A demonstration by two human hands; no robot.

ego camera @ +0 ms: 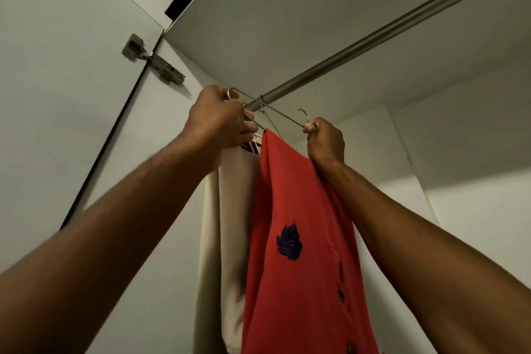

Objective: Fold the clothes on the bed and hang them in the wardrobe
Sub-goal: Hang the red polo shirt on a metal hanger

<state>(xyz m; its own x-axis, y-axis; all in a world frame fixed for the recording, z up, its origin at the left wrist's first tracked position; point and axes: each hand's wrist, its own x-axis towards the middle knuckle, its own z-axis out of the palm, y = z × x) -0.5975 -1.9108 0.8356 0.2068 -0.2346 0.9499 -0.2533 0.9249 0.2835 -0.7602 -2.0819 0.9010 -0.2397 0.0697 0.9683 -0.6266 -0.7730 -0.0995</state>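
Inside a white wardrobe, the left hand [219, 116] and right hand [324, 141] each curl their fingers around opposite ends of a wire hanger [275, 112] carrying a red shirt [298, 210], just below the metal rail [373, 40], beside a hanging cream garment [230, 210].

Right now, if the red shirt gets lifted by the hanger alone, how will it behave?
Red shirt hangs in long limp folds, so probably floppy and swings freely. The thin wire hanger looks light and may flex. Fabric draped over smooth wire could slide off if tilted.
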